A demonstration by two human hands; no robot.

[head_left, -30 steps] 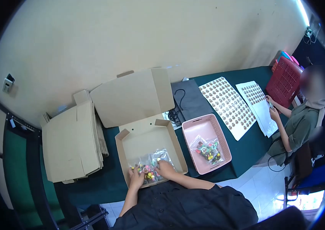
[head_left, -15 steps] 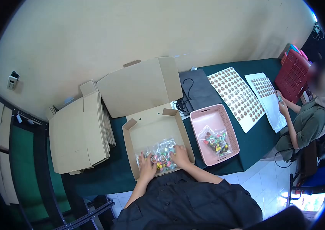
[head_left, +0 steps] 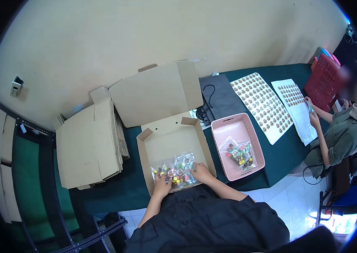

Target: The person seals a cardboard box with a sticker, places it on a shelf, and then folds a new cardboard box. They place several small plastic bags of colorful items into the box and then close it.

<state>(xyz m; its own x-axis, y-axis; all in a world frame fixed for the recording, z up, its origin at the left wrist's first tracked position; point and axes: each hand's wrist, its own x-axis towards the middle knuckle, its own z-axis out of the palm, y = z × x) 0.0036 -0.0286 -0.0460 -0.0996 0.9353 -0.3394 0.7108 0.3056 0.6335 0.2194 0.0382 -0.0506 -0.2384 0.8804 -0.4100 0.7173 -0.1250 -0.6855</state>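
Note:
An open brown cardboard box point(head_left: 168, 145) lies in front of me with its lid raised. Clear plastic bags of colourful candies point(head_left: 179, 179) rest side by side at its near end. My left hand point(head_left: 161, 184) is on the left part of these bags, fingers stretched out and apart. At their right edge, near the box wall, my right hand point(head_left: 202, 173) touches the plastic with fingers extended. Neither hand is closed around a bag. To the right, a pink basket point(head_left: 230, 124) holds more bagged candies point(head_left: 238, 155).
Flattened cardboard boxes point(head_left: 86, 145) are stacked at left. Sticker sheets point(head_left: 265, 107) lie right of a dark bag point(head_left: 220, 97) on the green-covered table point(head_left: 267, 166). A co-worker point(head_left: 334, 130) handles a small item beside a red basket point(head_left: 324, 82).
My right hand has shifted slightly down and right, to the edge of the bags. My left hand has slid a little lower. The whole view has tilted slightly.

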